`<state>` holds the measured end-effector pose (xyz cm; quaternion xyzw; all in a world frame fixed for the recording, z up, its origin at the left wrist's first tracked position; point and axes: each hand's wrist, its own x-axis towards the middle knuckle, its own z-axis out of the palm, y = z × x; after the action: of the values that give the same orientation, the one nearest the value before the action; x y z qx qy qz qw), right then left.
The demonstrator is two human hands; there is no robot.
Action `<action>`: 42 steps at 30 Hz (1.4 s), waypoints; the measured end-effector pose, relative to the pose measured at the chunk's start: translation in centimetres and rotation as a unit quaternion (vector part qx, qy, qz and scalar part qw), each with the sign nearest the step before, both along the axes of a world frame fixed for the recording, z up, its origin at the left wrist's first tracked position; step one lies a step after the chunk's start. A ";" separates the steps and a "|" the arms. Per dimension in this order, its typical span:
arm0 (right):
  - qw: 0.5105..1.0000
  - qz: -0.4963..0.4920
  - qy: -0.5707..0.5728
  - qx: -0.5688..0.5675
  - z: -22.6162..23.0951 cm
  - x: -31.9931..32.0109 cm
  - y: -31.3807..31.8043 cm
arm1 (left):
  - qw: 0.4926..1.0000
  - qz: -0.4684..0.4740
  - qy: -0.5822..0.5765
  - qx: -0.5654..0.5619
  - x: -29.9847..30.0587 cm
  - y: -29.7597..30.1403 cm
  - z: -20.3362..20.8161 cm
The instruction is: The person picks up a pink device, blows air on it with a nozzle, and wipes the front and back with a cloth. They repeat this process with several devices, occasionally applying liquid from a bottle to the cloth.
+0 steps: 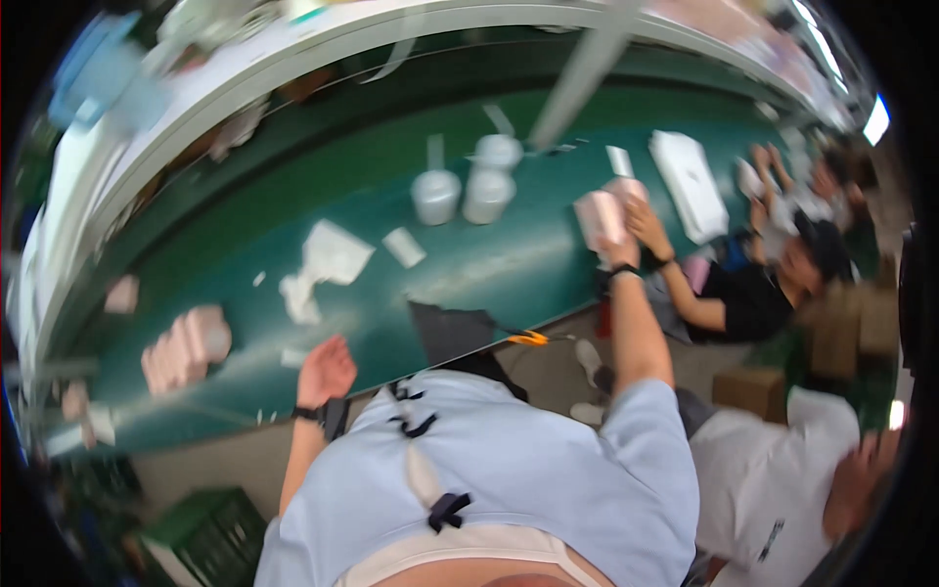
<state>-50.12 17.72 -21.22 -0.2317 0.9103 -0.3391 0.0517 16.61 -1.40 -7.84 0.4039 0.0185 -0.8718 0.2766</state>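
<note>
My right hand (618, 252) reaches far across to the right and grips the near end of a pale pink box-shaped stack (599, 217). Motion blur hides whether it is one block or several pieces. A co-worker's hand (646, 223) touches the same pink stack from its right side. My left hand (328, 372) hovers over the table's near edge with its fingers curled in; nothing shows in it. Close to it lie a small white piece (292, 358) and crumpled white sheets (333, 254). A dark grey cloth (450, 333) lies between my arms, beside orange-handled scissors (526, 338).
The long green table (372, 303) carries a row of pink blocks (188, 347) at left, white lidded cups (436, 196) at the back and a white stack (689, 186) at right. A grey post (587, 73) rises behind. Co-workers sit along the right side; green crates (207, 538) stand lower left.
</note>
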 end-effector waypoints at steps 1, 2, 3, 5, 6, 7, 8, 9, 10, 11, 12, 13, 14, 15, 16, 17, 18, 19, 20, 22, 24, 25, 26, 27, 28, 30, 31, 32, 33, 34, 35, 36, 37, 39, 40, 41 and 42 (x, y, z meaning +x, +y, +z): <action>0.999 0.032 -0.023 -0.021 -0.3 -1.3 1.6 | 0.999 -0.018 0.026 0.014 -0.2 -0.5 0.3; 0.983 0.083 -0.151 0.059 0.8 -0.7 0.7 | 1.000 -0.014 0.014 0.005 1.3 -0.3 0.1; 0.995 0.091 -0.017 0.045 1.1 -2.9 3.9 | 0.999 -0.038 0.035 0.001 1.9 -1.1 -0.8; 0.970 0.216 -0.078 0.082 4.3 0.1 2.0 | 0.994 -0.013 -0.097 -0.041 5.5 -1.1 -2.0; 0.971 0.181 -0.048 0.152 7.0 0.8 2.9 | 0.993 0.013 -0.107 -0.041 7.0 -1.5 -2.2; 0.969 0.197 -0.022 0.148 9.0 -0.1 5.2 | 0.948 -0.031 -0.278 -0.148 7.8 -2.4 -2.3; 0.970 0.202 -0.043 0.129 11.0 0.8 6.1 | 0.858 -0.074 -0.444 -0.246 9.0 -3.1 -2.4; 0.971 0.204 -0.062 0.110 13.7 1.3 6.8 | 0.857 -0.069 -0.449 -0.245 10.6 -3.9 -2.6; 0.968 0.220 -0.052 0.113 15.6 1.7 7.4 | 0.691 -0.116 -0.630 -0.335 12.9 -4.6 -2.6; 0.967 0.224 -0.038 0.119 17.8 2.3 8.8 | 0.479 -0.161 -0.760 -0.408 14.4 -5.8 -3.0; 0.968 0.220 -0.038 0.119 20.2 3.5 9.4 | 0.390 -0.159 -0.813 -0.402 15.5 -6.9 -2.6; 0.967 0.220 -0.106 0.068 23.0 5.6 9.9 | 0.297 -0.155 -0.857 -0.392 16.6 -8.1 -2.1; 0.960 0.219 -0.172 0.016 25.6 8.0 10.1 | 0.299 -0.156 -0.854 -0.396 17.8 -9.4 -2.2; 0.962 0.214 -0.169 0.016 28.0 10.1 9.9 | 0.262 -0.141 -0.883 -0.362 19.0 -10.7 -2.4; 0.945 0.226 -0.233 -0.036 30.8 12.8 10.1 | 0.230 -0.128 -0.905 -0.335 19.7 -12.1 -3.0; 0.923 0.234 -0.291 -0.090 33.1 15.9 10.2 | 0.198 -0.162 -0.920 -0.297 20.5 -13.3 -3.8; 0.927 0.263 -0.253 -0.088 34.8 19.6 9.1 | 0.164 -0.194 -0.930 -0.265 21.0 -15.0 -4.7; 0.933 0.276 -0.213 -0.088 35.9 23.2 8.3 | 0.146 -0.196 -0.925 -0.289 21.4 -16.3 -5.4; 0.942 0.219 -0.207 -0.146 34.8 26.0 7.5 | 0.128 -0.197 -0.919 -0.316 22.2 -16.9 -5.9; 0.900 0.229 -0.352 -0.114 36.8 30.4 3.3 | 0.115 -0.199 -0.922 -0.313 25.2 -17.9 -7.8; 0.882 0.250 -0.360 -0.175 34.5 31.9 2.5 | 0.142 -0.188 -0.903 -0.359 23.0 -16.8 -5.8; 0.861 0.247 -0.387 -0.220 33.7 32.6 2.0 | 0.172 -0.256 -0.898 -0.313 21.1 -16.2 -4.1; 0.862 0.239 -0.375 -0.241 30.7 31.7 1.8 | 0.037 -0.185 -0.911 -0.366 23.4 -15.5 -6.1; 0.865 0.195 -0.399 -0.232 29.6 32.4 1.2 | 0.081 -0.207 -0.910 -0.350 22.1 -15.4 -6.0; 0.879 0.157 -0.377 -0.245 29.4 33.8 0.2 | 0.124 -0.228 -0.910 -0.324 20.8 -15.0 -5.1; 0.824 0.139 -0.429 -0.343 26.2 35.0 -0.8 | 0.112 -0.203 -0.874 -0.427 19.9 -15.7 -5.7; 0.809 0.143 -0.445 -0.357 25.8 36.0 -2.1 | 0.115 -0.198 -0.867 -0.442 20.8 -16.3 -6.2; 0.794 0.143 -0.459 -0.372 24.6 37.4 -3.2 | 0.158 -0.201 -0.840 -0.479 22.0 -17.4 -7.8; 0.807 0.145 -0.443 -0.363 23.3 37.9 -4.6 | 0.204 -0.203 -0.811 -0.510 22.6 -17.7 -9.1; 0.803 0.161 -0.433 -0.375 23.0 38.4 -5.7 | 0.207 -0.162 -0.781 -0.566 22.2 -17.3 -9.1; 0.818 0.166 -0.405 -0.372 22.8 38.9 -6.7 | 0.212 -0.121 -0.746 -0.619 21.8 -17.3 -9.0; 0.829 0.182 -0.386 -0.361 23.0 39.7 -8.2 | 0.261 -0.078 -0.719 -0.639 21.4 -15.5 -6.6; 0.824 0.213 -0.372 -0.372 23.4 40.4 -9.4 | 0.307 -0.035 -0.691 -0.654 21.1 -13.4 -4.1; 0.819 0.237 -0.350 -0.387 23.9 41.3 -11.1 | 0.430 0.035 -0.632 -0.643 17.3 -10.9 -1.5; 0.815 0.231 -0.346 -0.403 24.1 41.2 -11.3 | 0.545 0.096 -0.561 -0.616 14.2 -10.5 -0.3; 0.805 0.245 -0.353 -0.410 24.5 41.5 -11.8 | 0.644 0.166 -0.492 -0.562 12.9 -9.8 0.5; 0.802 0.253 -0.357 -0.407 25.0 41.7 -12.1 | 0.642 0.172 -0.497 -0.557 12.4 -9.4 0.7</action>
<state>-8.40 5.60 3.76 -0.3161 0.5148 -0.7121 0.3577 29.04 -10.79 -7.14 0.5355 -0.5418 -0.3217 0.5623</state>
